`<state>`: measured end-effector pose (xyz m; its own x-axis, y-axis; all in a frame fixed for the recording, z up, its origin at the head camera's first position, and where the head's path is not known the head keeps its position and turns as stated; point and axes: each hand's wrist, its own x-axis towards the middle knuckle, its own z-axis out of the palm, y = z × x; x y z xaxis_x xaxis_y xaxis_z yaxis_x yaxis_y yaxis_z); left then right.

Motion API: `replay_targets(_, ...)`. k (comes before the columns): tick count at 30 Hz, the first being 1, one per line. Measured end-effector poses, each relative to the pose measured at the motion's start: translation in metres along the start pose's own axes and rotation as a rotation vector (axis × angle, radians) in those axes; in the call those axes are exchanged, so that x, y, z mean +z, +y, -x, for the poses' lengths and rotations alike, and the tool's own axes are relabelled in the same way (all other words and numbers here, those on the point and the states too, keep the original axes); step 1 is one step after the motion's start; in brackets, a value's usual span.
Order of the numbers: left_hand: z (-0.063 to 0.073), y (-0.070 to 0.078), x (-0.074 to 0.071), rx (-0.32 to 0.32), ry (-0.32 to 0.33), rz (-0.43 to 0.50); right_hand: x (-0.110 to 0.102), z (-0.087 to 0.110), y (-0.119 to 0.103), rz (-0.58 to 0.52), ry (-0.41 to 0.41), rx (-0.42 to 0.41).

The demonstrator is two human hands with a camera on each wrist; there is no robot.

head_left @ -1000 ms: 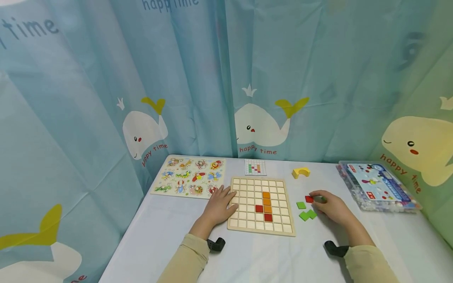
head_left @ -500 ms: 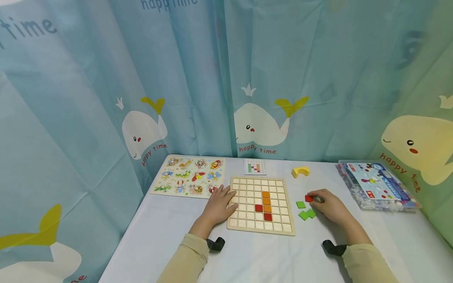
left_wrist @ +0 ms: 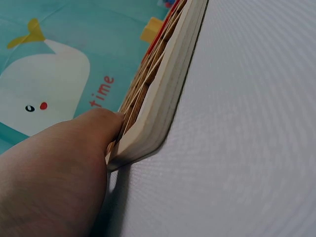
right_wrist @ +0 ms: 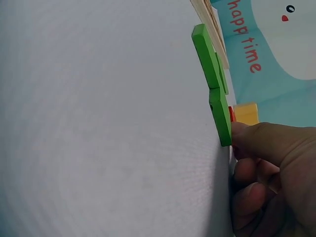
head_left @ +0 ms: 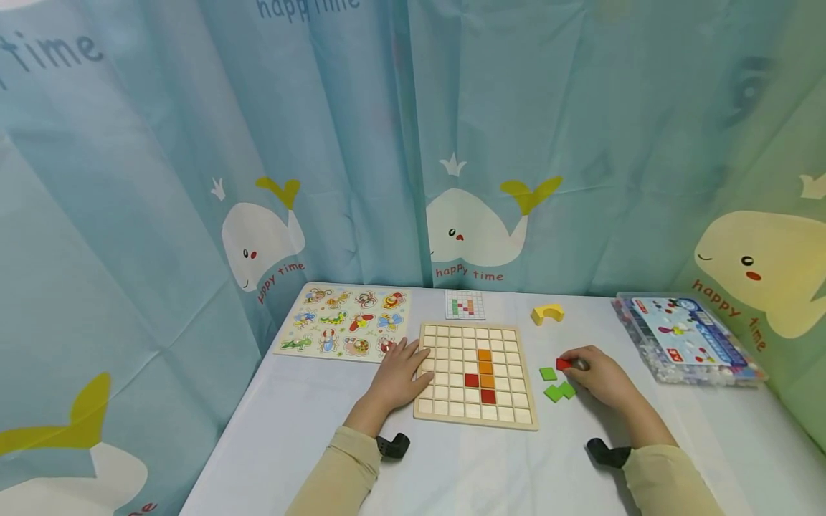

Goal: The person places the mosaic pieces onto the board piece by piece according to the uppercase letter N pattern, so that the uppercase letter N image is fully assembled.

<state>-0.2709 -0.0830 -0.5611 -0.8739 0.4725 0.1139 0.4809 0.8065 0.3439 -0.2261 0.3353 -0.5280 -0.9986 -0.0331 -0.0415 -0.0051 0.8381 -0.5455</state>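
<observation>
My left hand (head_left: 400,376) rests on the left side of a wooden grid board (head_left: 510,417), fingers extended over its squares; in the left wrist view the thumb (left_wrist: 106,121) lies at the board's edge. Orange tiles (head_left: 485,368) form a column on the grid, with one red tile (head_left: 472,380) to the left and another red tile (head_left: 487,396) below. Right of the board, my right hand (head_left: 603,376) pinches a loose red square tile (head_left: 563,364) between thumb and fingertips. Green tiles (right_wrist: 205,57) lie just beside those fingertips.
A small pattern card (head_left: 464,304) lies behind the board. An insect picture puzzle (head_left: 348,322) is at the left, a yellow arch block (head_left: 548,314) at the back. At the right is a clear plastic case (head_left: 690,340). Curtains hang behind the table.
The right hand has shifted slightly left, and its fingertips have closed in on the loose red tile. The left hand stays in place on the board.
</observation>
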Motion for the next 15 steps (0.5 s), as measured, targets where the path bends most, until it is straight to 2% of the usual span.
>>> replay_targets(15,0.0002,0.0014,-0.0005,-0.006,0.001,0.005,-0.0007,0.0021,-0.0048,0.033,0.033,-0.029)
